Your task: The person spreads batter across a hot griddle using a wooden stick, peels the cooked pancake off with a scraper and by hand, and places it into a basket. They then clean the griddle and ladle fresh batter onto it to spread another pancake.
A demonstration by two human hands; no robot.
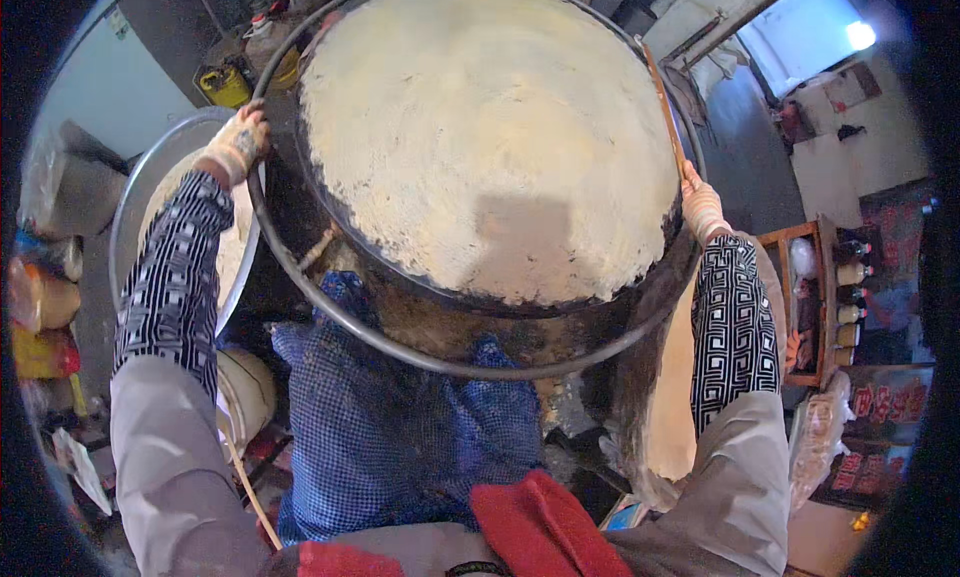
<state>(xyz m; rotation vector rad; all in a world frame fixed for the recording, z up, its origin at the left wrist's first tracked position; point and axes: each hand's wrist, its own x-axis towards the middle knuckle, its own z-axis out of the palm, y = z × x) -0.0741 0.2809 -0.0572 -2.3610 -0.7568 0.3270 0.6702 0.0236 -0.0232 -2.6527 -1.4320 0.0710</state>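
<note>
A wide pale sheet of batter [480, 119] covers a large round griddle, whose dark edge [420, 281] shows at the near side. Around the griddle runs a metal ring rail [352, 326]. My left hand [238, 143], in a worn glove, grips this rail at the left. At the right, my gloved right hand [703, 202] holds a long thin wooden tool [666, 112], which lies along the griddle's right edge; its far end is too small to make out. A shadow falls across the near part of the batter.
Under my left forearm stands a large metal basin [124, 224] with pale contents. Below the rail is blue checked cloth [405, 442]. A wooden shelf [825, 299] with several bottles stands right, beside a tan folded sheet [675, 397]. A yellow container [223, 87] sits back left.
</note>
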